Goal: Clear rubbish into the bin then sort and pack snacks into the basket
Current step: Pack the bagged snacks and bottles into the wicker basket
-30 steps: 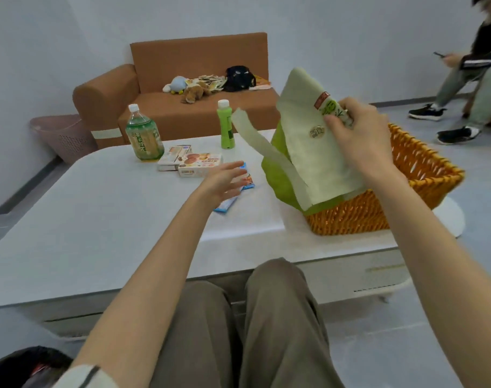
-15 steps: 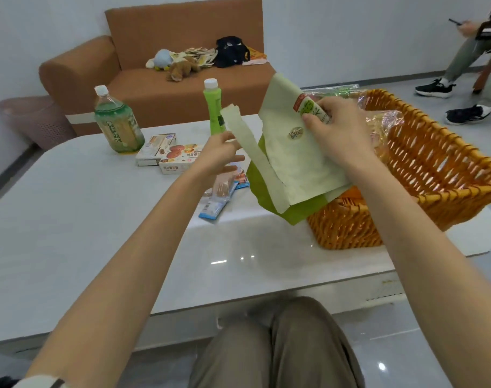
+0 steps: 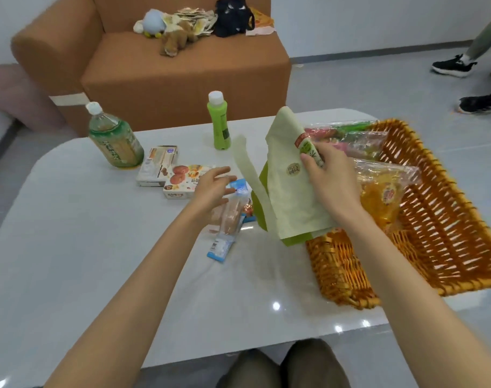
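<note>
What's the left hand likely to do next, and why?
Probably drop a little and grip the blue-ended snack packet: the left hand is open right over it on the table, while the right hand is busy holding the pale green bag at the edge of the basket.

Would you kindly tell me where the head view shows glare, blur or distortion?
Head view: glints dot the table near its front edge; the basket smears with motion blur; wide-angle distortion bows the table's edges; the left hand and the green bag in the right hand look soft.
</note>
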Motion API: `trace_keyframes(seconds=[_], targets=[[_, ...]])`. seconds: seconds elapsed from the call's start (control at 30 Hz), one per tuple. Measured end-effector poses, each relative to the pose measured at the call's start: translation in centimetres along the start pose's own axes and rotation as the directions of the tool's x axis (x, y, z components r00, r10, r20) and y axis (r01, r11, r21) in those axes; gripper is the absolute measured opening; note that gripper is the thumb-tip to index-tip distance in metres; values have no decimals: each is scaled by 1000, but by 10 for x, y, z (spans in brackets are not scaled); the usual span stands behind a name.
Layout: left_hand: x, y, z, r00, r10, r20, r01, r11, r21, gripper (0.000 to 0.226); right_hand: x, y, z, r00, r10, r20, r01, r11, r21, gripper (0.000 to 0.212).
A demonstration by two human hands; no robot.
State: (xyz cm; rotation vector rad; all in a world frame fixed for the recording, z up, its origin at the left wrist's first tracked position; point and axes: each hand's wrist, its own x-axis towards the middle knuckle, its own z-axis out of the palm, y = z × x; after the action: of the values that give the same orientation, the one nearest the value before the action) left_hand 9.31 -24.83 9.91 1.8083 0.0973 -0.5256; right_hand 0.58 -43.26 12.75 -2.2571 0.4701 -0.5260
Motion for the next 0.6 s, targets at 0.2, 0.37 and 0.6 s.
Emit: trace_keyframes(seconds=[0.2, 0.37, 0.6], targets=[[-74, 95, 4, 987, -36, 157, 30, 999, 45, 43, -5, -56, -73, 987, 160, 2, -160, 987, -3, 27], [-130, 149, 32, 900, -15, 435, -14, 998, 65, 38, -11, -88, -131, 964, 264, 25, -263, 964, -33, 28], [-155, 167, 97, 828, -39, 560, -8, 997, 81, 49, -16, -81, -193, 946, 324, -2, -323, 942, -94, 20]])
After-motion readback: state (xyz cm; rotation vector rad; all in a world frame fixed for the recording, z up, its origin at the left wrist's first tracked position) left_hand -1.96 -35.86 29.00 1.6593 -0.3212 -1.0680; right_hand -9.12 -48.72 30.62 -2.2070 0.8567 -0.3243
